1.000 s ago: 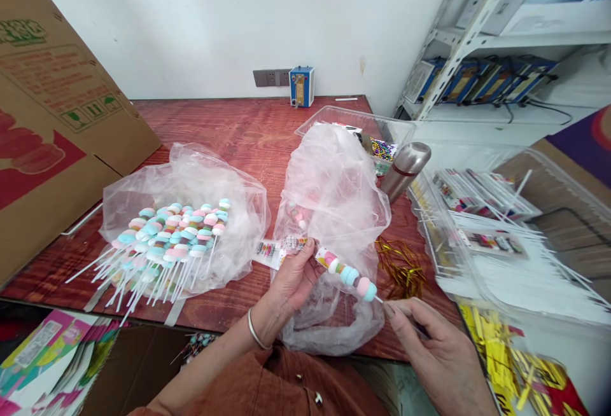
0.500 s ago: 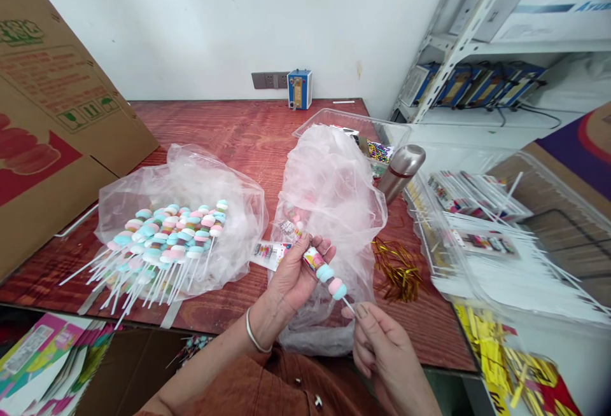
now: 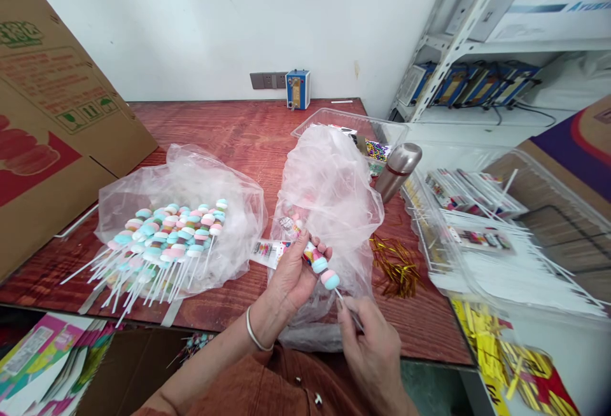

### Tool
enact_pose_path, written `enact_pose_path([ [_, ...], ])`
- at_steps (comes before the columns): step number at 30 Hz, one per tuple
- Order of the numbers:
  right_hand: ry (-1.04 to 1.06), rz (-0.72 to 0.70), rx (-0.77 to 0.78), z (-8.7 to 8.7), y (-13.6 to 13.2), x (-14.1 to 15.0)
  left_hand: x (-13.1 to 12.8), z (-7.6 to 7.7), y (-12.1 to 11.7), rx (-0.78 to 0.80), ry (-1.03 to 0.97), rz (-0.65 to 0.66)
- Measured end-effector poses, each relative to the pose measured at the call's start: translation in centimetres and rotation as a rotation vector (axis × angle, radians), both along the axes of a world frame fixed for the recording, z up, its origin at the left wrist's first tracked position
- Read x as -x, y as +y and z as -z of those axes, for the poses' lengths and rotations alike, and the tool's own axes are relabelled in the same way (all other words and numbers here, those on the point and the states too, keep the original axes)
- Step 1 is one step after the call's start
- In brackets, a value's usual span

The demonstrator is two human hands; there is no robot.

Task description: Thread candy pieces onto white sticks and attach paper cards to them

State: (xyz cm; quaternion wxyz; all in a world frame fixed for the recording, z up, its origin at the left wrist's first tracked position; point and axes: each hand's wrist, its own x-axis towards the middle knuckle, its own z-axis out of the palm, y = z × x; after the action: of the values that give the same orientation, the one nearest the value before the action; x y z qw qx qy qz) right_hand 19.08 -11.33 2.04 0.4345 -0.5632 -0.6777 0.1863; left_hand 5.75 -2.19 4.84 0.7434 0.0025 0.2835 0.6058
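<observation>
My left hand [image 3: 292, 276] is closed around a small printed wrapper [image 3: 308, 252], its thumb on top. A marshmallow skewer [image 3: 329, 278] sits partly inside that wrapper, its pink and blue lower pieces still outside. My right hand [image 3: 375, 349] pinches the skewer's white stick below the marshmallows. Beneath both hands lies a crumpled clear plastic bag [image 3: 329, 177] with some pink pieces showing through. Flat printed wrappers [image 3: 267, 250] lie left of my left hand. Farther left, a pile of marshmallow skewers [image 3: 167, 235] rests on another clear bag [image 3: 238, 203], sticks toward me.
Gold twist ties [image 3: 395, 266] lie on the wooden table [image 3: 210, 123] at right. A steel flask [image 3: 398, 171] stands beside a clear tray [image 3: 305, 124]. A larger clear bin [image 3: 470, 285] holds white sticks and printed packs. A cardboard box [image 3: 71, 85] stands at left.
My right hand has moved left and toward my left hand, pushing the marshmallow skewer deeper into the wrapper. Fewer marshmallows show outside it. My left hand stays nearly in place.
</observation>
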Motion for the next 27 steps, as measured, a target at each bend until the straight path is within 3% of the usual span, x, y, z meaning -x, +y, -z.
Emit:
enact_pose_path([
  [4, 0.762, -0.069, 0.672, -0.4, 0.5, 1.2, 0.2, 0.0, 0.1, -0.035, -0.022, 0.022],
  [7, 1.128, -0.158, 0.921, -0.4, 0.6, 1.6, 0.4, -0.1, 0.2, -0.035, -0.023, 0.032],
  [8, 1.121, -0.171, 0.906, -0.3, 0.7, 1.6, 0.5, -0.2, 0.2, -0.032, -0.018, 0.035],
  [10, 0.907, -0.168, 0.738, -0.2, 0.7, 1.4, 0.6, -0.4, 0.3, -0.022, -0.004, 0.041],
  [15, 0.023, -0.097, 0.081, 0.2, 0.9, 0.5, 0.5, -0.7, 0.2, -0.003, 0.038, 0.05],
  [18, -0.15, -0.03, -0.097, 0.3, 1.2, 0.5, 0.2, -0.6, 0.1, 0.005, 0.061, 0.047],
  [21, 0.053, -0.013, 0.065, 0.2, 1.5, 1.1, -0.1, -0.4, -0.1, -0.003, 0.043, 0.05],
  [25, 0.763, -0.056, 0.626, 0.1, 2.1, 2.1, -0.1, -0.3, 0.0, -0.032, -0.02, 0.094],
  [27, 1.027, -0.083, 0.821, 0.1, 2.2, 2.3, 0.1, -0.4, 0.1, -0.044, -0.037, 0.121],
])
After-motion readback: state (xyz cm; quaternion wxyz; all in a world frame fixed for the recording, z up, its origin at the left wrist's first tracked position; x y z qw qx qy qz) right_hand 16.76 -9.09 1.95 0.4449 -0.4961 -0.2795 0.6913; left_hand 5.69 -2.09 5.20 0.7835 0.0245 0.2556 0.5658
